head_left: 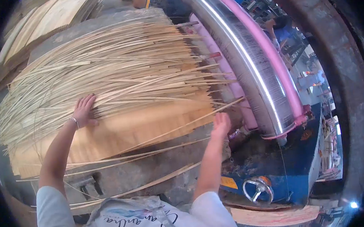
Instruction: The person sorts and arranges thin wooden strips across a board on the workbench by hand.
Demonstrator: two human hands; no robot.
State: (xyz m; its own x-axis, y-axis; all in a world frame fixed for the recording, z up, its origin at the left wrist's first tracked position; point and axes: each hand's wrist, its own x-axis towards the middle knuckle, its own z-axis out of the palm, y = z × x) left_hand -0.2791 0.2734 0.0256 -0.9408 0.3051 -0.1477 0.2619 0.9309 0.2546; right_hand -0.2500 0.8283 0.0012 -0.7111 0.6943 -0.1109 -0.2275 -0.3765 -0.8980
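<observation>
Beneath my open left hand (85,112), strips (115,71) cover all but the wooden sheet (145,124)'s near side; my right hand (221,125)'s grip I can't tell.

Grey worktop (146,171) stained and scuffed. Tan wood sheeting (148,121) laid flat, far portion covered by dense layer of thin wood strips (103,68), mostly aligned lengthwise, some crossed. Few loose strips (171,177) spread along near side. Dark metal fitting (89,188) set toward near left edge.
</observation>
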